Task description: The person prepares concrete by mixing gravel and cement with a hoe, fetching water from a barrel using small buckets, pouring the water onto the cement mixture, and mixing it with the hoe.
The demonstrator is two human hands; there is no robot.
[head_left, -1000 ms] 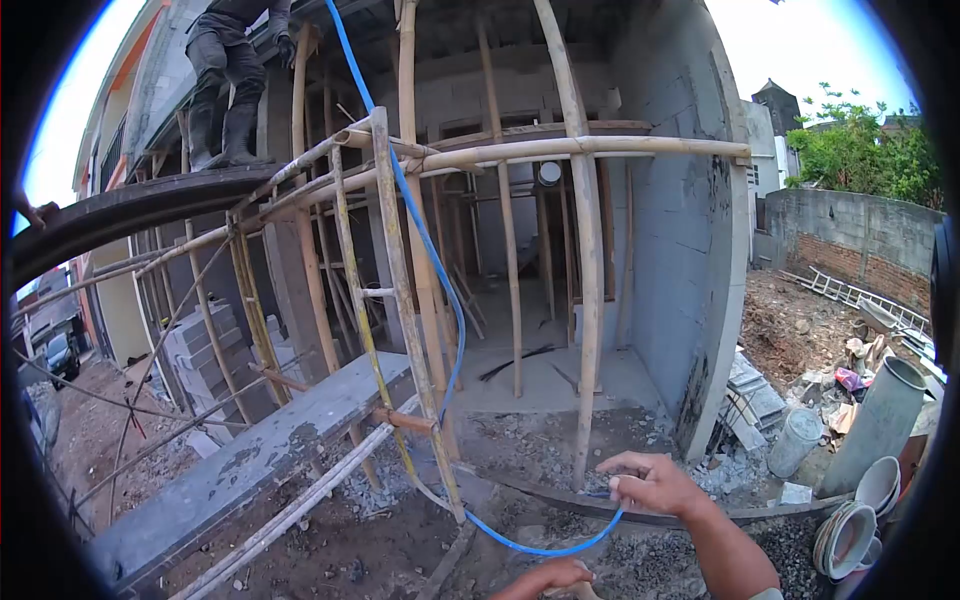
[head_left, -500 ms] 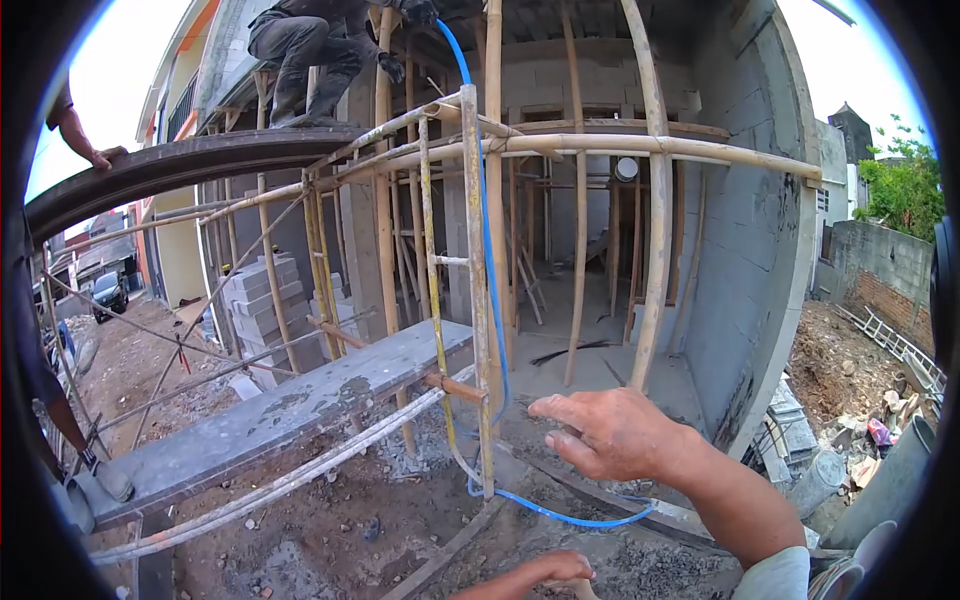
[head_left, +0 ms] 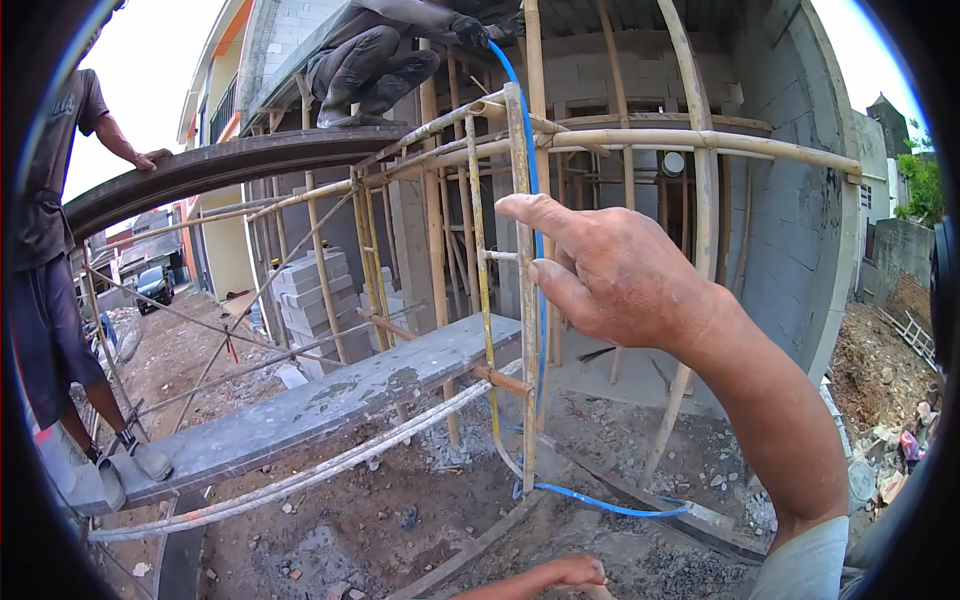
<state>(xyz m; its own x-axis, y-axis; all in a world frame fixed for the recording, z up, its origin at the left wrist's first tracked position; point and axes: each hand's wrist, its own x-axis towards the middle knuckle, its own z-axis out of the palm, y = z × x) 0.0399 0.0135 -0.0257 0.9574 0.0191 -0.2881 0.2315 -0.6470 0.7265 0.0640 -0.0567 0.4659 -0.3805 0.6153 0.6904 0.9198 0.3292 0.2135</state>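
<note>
My right hand is raised in front of the yellow scaffold frame, empty, its index finger stretched out to the left and its thumb apart. At the bottom edge, my left hand is closed round the end of a pale stick, mostly cut off by the frame. The blue hose loops over the ground beyond my hands and rises behind the scaffold frame to the gloved hands of a crouching person. Another person stands at the left with a hand on the long dark beam.
A grey plank spans the left side, with curved pale poles below it. A horizontal bamboo pole crosses upright props. Grey blocks are stacked behind. Rubble and a ladder lie at the right.
The view has swung left, bringing the standing person into sight. My right hand has risen from near the hose, its index finger now straighter. The upper worker has crouched and now holds the hose.
</note>
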